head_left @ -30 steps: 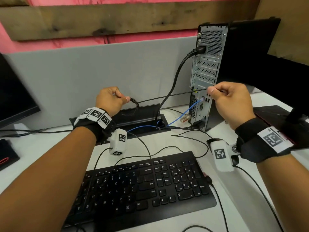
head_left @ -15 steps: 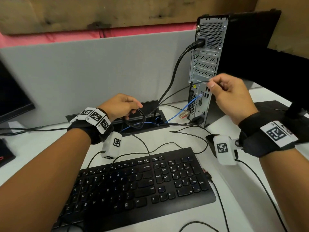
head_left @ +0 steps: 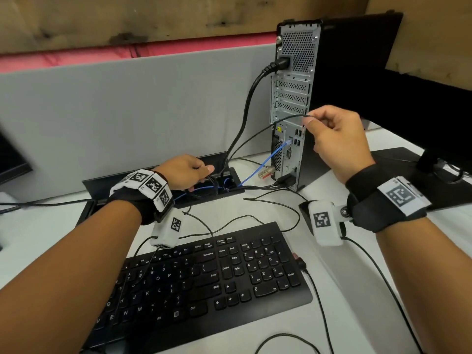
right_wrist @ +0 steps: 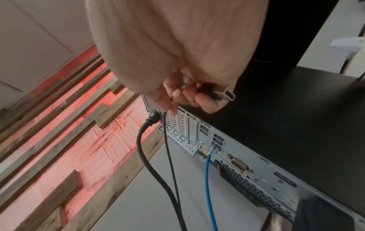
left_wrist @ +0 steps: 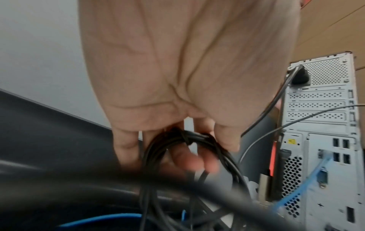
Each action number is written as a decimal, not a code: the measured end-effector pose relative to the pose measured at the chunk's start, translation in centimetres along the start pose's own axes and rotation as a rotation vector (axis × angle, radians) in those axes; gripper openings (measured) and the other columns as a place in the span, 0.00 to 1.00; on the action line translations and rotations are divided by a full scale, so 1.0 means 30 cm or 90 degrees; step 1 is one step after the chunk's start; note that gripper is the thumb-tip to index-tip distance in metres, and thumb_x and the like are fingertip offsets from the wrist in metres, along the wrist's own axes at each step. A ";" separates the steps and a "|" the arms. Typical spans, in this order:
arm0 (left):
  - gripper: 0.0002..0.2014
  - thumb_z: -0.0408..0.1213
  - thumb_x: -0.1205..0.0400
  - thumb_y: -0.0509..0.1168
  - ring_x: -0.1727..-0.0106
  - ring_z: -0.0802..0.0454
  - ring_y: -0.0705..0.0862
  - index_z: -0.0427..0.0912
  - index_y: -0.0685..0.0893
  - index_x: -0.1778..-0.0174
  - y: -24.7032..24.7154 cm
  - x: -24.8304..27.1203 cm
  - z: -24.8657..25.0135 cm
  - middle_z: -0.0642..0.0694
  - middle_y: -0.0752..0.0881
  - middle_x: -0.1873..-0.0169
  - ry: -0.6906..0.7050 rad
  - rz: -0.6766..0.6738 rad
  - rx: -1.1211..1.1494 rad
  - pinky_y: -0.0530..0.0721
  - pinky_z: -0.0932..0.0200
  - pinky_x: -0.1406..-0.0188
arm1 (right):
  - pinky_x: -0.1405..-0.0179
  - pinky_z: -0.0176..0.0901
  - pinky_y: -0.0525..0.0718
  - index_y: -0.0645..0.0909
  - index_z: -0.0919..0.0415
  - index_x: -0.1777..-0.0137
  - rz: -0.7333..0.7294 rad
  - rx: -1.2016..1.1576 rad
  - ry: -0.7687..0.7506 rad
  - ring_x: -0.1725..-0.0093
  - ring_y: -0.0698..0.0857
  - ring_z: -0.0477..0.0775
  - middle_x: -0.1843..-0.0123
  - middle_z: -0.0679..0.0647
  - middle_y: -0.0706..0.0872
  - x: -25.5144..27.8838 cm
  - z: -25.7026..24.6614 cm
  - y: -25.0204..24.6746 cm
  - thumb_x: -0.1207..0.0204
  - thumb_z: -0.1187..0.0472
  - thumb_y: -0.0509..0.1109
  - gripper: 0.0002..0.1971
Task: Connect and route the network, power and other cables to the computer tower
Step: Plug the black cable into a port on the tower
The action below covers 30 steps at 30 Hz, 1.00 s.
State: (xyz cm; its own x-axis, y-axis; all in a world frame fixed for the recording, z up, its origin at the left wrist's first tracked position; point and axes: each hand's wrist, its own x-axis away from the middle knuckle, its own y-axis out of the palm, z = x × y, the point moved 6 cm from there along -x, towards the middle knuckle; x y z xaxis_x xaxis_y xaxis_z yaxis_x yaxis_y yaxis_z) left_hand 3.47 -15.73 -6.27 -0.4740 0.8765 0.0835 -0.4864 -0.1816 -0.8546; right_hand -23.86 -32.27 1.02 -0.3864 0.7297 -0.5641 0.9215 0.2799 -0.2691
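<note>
The computer tower (head_left: 293, 103) stands at the back right with its metal rear panel facing me. A thick black power cable (head_left: 245, 116) is plugged in near its top, and a blue network cable (head_left: 270, 157) sits in a lower port. My right hand (head_left: 332, 139) is raised beside the panel and pinches a thin black cable (head_left: 286, 118); its USB plug (right_wrist: 229, 94) pokes out of the curled fingers. My left hand (head_left: 186, 169) is down at the desk's cable well (head_left: 229, 172), gripping a coiled bundle of the same thin cable (left_wrist: 189, 140).
A black keyboard (head_left: 204, 279) lies in front of me with loose thin cables (head_left: 275, 200) trailing behind it. A grey partition (head_left: 127, 111) backs the desk. Monitors stand at the far left (head_left: 10, 159) and right (head_left: 434, 118). A black mouse (head_left: 305, 206) sits under my right wrist.
My left hand dropped with the cable coil from above the desk down to the cable well. The right hand stayed beside the tower's rear, and the cable between the hands went slack.
</note>
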 end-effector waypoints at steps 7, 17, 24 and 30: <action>0.20 0.48 0.12 0.59 0.71 0.48 0.80 0.39 0.81 0.65 0.069 0.021 0.078 0.45 0.79 0.73 0.007 -0.153 0.123 0.87 0.45 0.57 | 0.61 0.34 0.77 0.86 0.54 0.42 0.002 -0.016 -0.067 0.64 0.80 0.35 0.62 0.39 0.85 0.000 -0.027 -0.014 0.14 0.60 0.65 0.09; 0.12 0.47 0.13 0.59 0.54 0.45 0.83 0.47 0.84 0.54 -0.096 0.064 0.297 0.49 0.85 0.62 0.169 0.172 -0.234 0.80 0.53 0.51 | 0.64 0.18 0.73 0.90 0.55 0.44 -0.173 0.136 -0.058 0.68 0.79 0.32 0.67 0.37 0.79 0.027 -0.056 0.011 0.21 0.70 0.69 0.14; 0.15 0.50 0.13 0.59 0.50 0.50 0.90 0.50 0.90 0.47 -0.049 0.136 0.634 0.47 0.92 0.54 0.347 0.146 0.174 0.87 0.45 0.42 | 0.60 0.38 0.80 0.89 0.48 0.46 -0.256 0.120 -0.128 0.66 0.79 0.48 0.63 0.48 0.80 0.044 -0.108 0.027 0.22 0.65 0.77 0.11; 0.20 0.57 0.19 0.69 0.71 0.48 0.74 0.43 0.90 0.63 0.053 0.074 0.634 0.42 0.84 0.70 0.250 0.040 0.263 0.75 0.56 0.65 | 0.57 0.50 0.90 0.82 0.58 0.48 -0.158 0.034 -0.145 0.56 0.86 0.57 0.52 0.58 0.83 0.026 -0.112 -0.022 0.32 0.66 0.82 0.15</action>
State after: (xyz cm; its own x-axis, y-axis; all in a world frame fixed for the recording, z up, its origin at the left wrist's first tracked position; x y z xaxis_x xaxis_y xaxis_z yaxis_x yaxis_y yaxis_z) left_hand -12.32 -22.56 2.31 -0.2409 0.9440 -0.2255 -0.7505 -0.3285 -0.5734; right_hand -24.65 -29.78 3.39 -0.6030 0.4837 -0.6343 0.7972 0.3946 -0.4569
